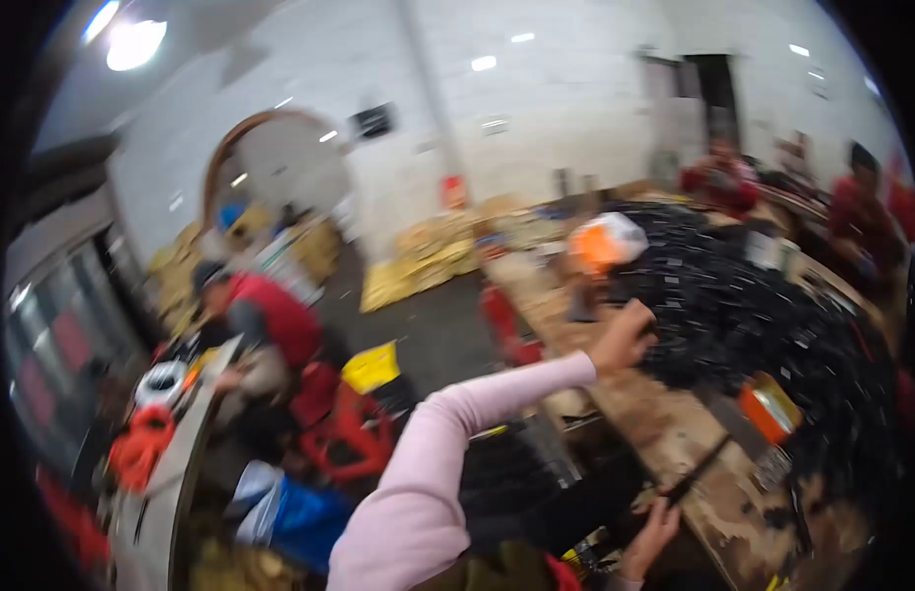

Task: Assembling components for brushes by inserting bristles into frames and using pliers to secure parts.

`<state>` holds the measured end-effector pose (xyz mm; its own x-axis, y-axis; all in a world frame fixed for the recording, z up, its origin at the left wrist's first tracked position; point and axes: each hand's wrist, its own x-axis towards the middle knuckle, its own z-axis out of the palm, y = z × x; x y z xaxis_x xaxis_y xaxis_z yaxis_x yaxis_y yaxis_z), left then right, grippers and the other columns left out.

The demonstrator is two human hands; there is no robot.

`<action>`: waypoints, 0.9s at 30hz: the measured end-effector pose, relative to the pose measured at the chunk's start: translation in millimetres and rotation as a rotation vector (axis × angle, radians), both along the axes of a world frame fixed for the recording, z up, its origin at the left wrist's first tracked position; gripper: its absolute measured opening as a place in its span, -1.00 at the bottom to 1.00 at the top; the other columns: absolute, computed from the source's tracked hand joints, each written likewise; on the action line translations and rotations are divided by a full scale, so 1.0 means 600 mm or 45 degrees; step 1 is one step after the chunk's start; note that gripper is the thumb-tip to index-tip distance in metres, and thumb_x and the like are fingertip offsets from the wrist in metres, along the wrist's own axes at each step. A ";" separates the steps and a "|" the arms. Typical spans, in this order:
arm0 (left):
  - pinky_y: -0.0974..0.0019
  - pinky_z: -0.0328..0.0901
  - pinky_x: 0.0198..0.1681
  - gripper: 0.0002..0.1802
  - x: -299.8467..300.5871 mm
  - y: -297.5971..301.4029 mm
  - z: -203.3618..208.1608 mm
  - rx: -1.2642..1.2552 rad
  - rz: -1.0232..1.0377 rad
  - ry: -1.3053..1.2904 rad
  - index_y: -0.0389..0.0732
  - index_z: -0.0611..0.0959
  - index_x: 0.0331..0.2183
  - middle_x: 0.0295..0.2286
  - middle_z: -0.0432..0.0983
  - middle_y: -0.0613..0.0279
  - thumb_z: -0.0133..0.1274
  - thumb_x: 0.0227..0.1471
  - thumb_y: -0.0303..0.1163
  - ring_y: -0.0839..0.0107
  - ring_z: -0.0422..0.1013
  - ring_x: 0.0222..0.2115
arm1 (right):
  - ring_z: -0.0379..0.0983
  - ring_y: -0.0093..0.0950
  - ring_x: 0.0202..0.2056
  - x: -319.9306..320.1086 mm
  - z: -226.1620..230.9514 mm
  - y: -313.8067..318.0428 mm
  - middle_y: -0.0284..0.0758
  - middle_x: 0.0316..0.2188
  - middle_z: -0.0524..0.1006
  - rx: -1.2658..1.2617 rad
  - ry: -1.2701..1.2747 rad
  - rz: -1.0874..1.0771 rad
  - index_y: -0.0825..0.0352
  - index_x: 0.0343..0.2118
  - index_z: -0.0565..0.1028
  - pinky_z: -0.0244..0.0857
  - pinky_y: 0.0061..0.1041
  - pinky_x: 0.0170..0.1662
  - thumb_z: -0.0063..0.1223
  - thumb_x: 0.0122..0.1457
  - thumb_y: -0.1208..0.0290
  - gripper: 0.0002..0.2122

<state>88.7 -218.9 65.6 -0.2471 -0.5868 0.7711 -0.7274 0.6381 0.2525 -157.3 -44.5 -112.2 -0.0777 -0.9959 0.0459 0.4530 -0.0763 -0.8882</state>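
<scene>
My left arm, in a pink sleeve, stretches across the worktable. At its end my left hand [623,338] is curled closed at the near edge of a large pile of black pieces [723,286]. Something dark shows at its fingertips, too blurred to name. Lower down, by the table's near edge, my right hand [654,537] is closed on the lower end of a long, thin black strip [698,469]. The strip slants up over the wooden tabletop [664,433]. Motion blur hides the finger details.
An orange box [770,406] lies against the pile, and an orange-and-white bundle [607,244] stands beyond my left hand. To the left, a person in a red vest [275,315] bends at another bench [171,492]. Red chairs [349,438] stand between. Several people sit beyond the pile.
</scene>
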 end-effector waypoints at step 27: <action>0.20 0.39 -0.18 -0.59 0.330 0.448 -0.055 0.611 0.467 0.097 -0.17 0.64 -0.17 -0.29 0.55 0.09 0.10 -0.18 -0.57 0.19 0.50 -0.29 | 0.34 -0.51 -0.41 -0.014 -0.096 -0.037 -0.24 -0.21 0.46 -0.329 0.525 -0.195 0.37 0.04 0.43 0.27 -0.51 -0.27 -0.22 0.37 0.24 -0.65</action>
